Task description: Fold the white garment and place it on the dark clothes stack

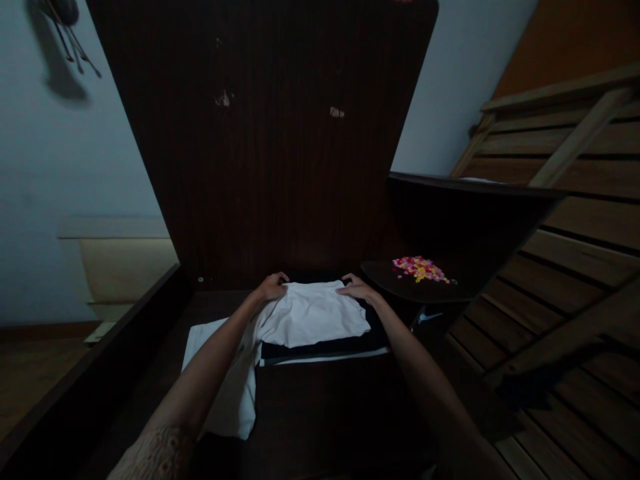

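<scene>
A white garment, seemingly a shirt (320, 313), lies partly folded over a stack of dark folded clothes (325, 350). Its left part (233, 393) spreads past the stack onto the dark desk top, below my left forearm. At the far left corner of the white cloth, my left hand (273, 287) is closed with the fingers on its edge. My right hand (357, 288) grips the same far edge at the right corner, thumb on top of the fabric. A light layer (330, 358) shows at the bottom of the stack.
Behind the clothes rises a tall dark wooden panel (280, 160). To the right, a rounded shelf (390, 283) bears a heap of small colourful pieces (421, 268). A raised dark edge (95, 360) runs along the left, and a slatted wooden frame (565, 267) stands at right.
</scene>
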The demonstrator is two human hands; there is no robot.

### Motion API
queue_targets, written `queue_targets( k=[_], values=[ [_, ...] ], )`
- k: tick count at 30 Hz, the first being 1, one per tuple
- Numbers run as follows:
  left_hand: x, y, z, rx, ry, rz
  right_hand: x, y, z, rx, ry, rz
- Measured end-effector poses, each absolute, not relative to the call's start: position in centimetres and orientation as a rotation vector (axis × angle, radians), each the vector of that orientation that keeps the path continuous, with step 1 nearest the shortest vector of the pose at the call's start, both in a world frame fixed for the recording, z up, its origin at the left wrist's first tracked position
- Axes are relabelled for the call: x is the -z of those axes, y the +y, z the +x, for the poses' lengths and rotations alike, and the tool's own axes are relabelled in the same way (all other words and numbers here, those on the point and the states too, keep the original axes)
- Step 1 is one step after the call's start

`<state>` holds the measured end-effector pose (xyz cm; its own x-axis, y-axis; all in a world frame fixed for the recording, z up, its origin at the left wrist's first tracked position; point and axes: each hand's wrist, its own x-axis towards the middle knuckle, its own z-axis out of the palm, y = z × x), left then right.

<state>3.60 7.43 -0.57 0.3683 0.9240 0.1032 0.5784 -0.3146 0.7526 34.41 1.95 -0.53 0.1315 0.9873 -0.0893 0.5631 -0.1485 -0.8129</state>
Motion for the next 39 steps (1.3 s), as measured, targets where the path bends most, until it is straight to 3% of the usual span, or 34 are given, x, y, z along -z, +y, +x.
queue_targets(
  k=[4,13,19,23,30,39],
  values=[
    [1.2,7.8,3.1,-0.79,1.272,2.023,0.6,1.4,36.0,-0.977,-1.536,-1.711],
    [2.1,7.3,3.1,-0.784,1.28,2.126,1.1,-1.2,36.3,-0.776,-1.726,-1.824],
    [1.8,4.8,3.0,-0.887,1.295,2.29,0.4,-2.8,34.7,-0.252,-2.037,-1.99],
    [2.6,1.1,3.8,-0.948,1.126,2.657,2.0,-4.0,30.8,0.067,-2.14,-1.778],
    [4.5,-3.4,2.8,-0.438,0.95,2.872,5.2,-5.7,28.8,-0.281,-2.446,-1.624],
    [6.7,-9.5,-4.2,-0.811,1.607,2.622,5.6,-6.2,30.5,-0.298,-2.367,-1.751]
  ],
)
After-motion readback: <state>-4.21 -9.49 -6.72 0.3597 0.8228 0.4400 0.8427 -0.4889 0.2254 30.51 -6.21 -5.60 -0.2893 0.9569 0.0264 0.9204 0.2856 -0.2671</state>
